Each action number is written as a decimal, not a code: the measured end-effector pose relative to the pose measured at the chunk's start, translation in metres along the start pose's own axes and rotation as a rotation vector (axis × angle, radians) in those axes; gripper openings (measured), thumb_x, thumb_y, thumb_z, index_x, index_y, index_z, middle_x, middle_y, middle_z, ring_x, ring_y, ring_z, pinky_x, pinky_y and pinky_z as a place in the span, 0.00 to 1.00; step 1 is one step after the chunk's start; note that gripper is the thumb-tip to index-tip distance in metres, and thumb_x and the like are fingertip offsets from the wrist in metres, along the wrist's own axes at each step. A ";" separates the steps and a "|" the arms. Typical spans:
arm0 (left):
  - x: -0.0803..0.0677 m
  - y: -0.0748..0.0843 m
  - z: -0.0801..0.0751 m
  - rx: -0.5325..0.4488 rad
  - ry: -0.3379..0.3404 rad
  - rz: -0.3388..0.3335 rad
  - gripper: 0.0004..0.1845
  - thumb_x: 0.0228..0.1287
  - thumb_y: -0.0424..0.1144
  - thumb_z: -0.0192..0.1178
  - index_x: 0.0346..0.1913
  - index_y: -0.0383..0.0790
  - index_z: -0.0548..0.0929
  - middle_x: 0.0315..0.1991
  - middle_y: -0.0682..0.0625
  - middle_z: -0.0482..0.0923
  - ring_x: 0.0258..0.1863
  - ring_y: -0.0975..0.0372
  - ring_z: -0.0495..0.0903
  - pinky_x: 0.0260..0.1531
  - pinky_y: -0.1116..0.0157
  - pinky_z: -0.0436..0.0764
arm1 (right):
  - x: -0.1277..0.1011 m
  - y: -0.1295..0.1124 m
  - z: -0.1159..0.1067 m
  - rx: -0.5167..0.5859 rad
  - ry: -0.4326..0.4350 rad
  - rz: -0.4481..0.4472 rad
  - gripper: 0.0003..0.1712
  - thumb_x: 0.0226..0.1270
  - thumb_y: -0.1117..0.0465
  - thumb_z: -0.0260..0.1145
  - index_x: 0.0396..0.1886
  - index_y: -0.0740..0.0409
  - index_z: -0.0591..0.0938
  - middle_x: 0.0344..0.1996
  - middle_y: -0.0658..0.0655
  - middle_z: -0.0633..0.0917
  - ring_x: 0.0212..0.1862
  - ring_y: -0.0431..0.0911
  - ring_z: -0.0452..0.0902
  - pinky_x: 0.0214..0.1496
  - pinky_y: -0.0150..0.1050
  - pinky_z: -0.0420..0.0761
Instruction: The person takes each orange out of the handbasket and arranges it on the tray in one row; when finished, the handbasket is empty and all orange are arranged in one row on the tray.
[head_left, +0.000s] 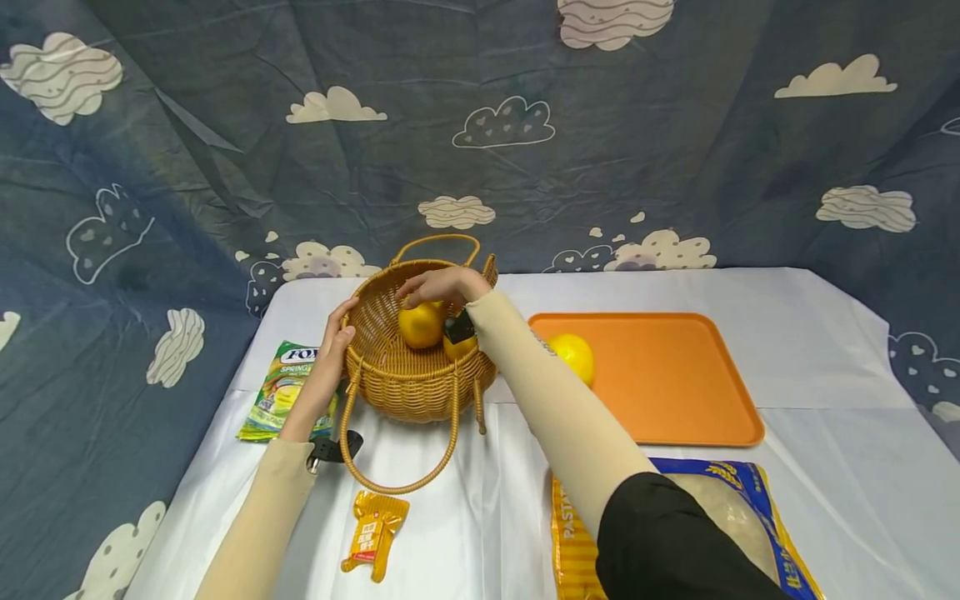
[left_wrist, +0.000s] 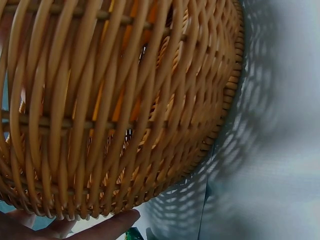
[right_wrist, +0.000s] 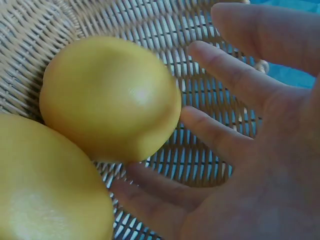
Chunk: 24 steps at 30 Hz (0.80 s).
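A woven wicker basket (head_left: 408,400) with two loop handles stands on the white-covered table, tipped slightly towards me. Inside lie two smooth yellow round fruits; the farther fruit (right_wrist: 110,100) is below my right hand (head_left: 442,287), and the nearer fruit (right_wrist: 45,185) shows partly. My right hand reaches in over the rim with its fingers spread beside the farther fruit. Some fingertips are at its edge; whether they touch is unclear. My left hand (head_left: 327,362) rests against the outside left of the basket, its fingers extended along the wicker near the rim.
A yellow fruit (head_left: 573,354) sits on the left part of an orange tray (head_left: 667,375), partly behind my right forearm. A green FOX'S packet (head_left: 281,396) lies left of the basket. Nearer me are a small orange packet (head_left: 373,533) and a blue-yellow pasta bag (head_left: 727,508).
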<state>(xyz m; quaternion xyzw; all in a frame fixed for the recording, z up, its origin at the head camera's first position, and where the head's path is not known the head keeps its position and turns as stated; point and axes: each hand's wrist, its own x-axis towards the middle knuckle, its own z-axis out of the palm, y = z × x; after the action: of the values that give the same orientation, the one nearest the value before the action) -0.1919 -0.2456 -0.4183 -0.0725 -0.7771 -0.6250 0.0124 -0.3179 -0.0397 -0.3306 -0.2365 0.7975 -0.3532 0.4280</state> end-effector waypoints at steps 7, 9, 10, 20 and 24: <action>0.000 -0.002 -0.001 0.000 -0.001 0.005 0.28 0.76 0.51 0.35 0.75 0.57 0.49 0.75 0.50 0.41 0.71 0.47 0.48 0.64 0.43 0.51 | 0.009 -0.002 0.009 -0.061 -0.035 0.016 0.27 0.75 0.61 0.52 0.72 0.53 0.66 0.73 0.55 0.56 0.73 0.52 0.47 0.70 0.48 0.54; 0.000 -0.002 -0.001 -0.004 -0.001 0.004 0.27 0.76 0.50 0.35 0.75 0.57 0.49 0.75 0.50 0.41 0.71 0.47 0.48 0.64 0.44 0.51 | 0.012 -0.002 0.012 -0.052 -0.046 0.041 0.27 0.75 0.61 0.52 0.72 0.51 0.66 0.74 0.55 0.56 0.73 0.53 0.47 0.70 0.49 0.55; 0.001 -0.002 -0.001 -0.007 -0.002 0.003 0.27 0.76 0.50 0.35 0.75 0.56 0.49 0.75 0.49 0.41 0.71 0.47 0.48 0.64 0.44 0.51 | 0.013 -0.001 0.013 -0.048 -0.048 0.051 0.27 0.75 0.61 0.52 0.72 0.50 0.65 0.74 0.55 0.55 0.73 0.53 0.47 0.69 0.50 0.56; -0.003 0.012 0.002 -0.016 -0.016 -0.002 0.28 0.76 0.47 0.35 0.75 0.51 0.48 0.75 0.46 0.40 0.71 0.45 0.47 0.65 0.44 0.50 | 0.018 -0.003 0.023 -0.133 0.050 0.038 0.29 0.72 0.63 0.54 0.72 0.48 0.65 0.73 0.55 0.57 0.70 0.54 0.54 0.60 0.49 0.68; 0.002 -0.004 -0.002 -0.006 -0.004 0.016 0.28 0.76 0.51 0.35 0.75 0.57 0.49 0.75 0.50 0.40 0.71 0.49 0.46 0.65 0.44 0.49 | 0.018 -0.003 0.023 -0.049 0.100 0.044 0.28 0.70 0.66 0.56 0.69 0.50 0.70 0.70 0.58 0.61 0.64 0.55 0.62 0.48 0.46 0.75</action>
<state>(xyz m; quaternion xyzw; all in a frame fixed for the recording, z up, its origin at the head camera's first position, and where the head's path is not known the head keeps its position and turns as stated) -0.1940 -0.2479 -0.4213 -0.0800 -0.7745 -0.6272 0.0155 -0.3075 -0.0620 -0.3459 -0.2114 0.8313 -0.3357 0.3894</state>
